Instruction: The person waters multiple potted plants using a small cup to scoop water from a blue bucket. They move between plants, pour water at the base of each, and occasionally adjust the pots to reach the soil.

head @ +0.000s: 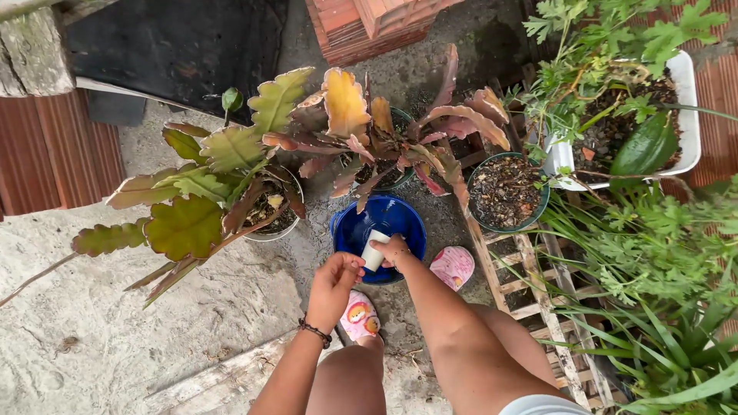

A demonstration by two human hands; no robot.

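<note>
While your right hand (pixel 393 247) grips a small white plastic cup (pixel 374 251) over the round blue plastic bucket (pixel 400 218), your left hand (pixel 335 281) curls loosely beside it, holding nothing; soil-filled pots (pixel 503 192) crowd beyond, with bare concrete floor (pixel 115 330) left.

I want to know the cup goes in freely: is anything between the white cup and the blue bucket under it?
Nothing visible. The right hand holds the white cup right over the open blue bucket; the left hand is beside it, and the leaves overhang only the far rim.
</note>
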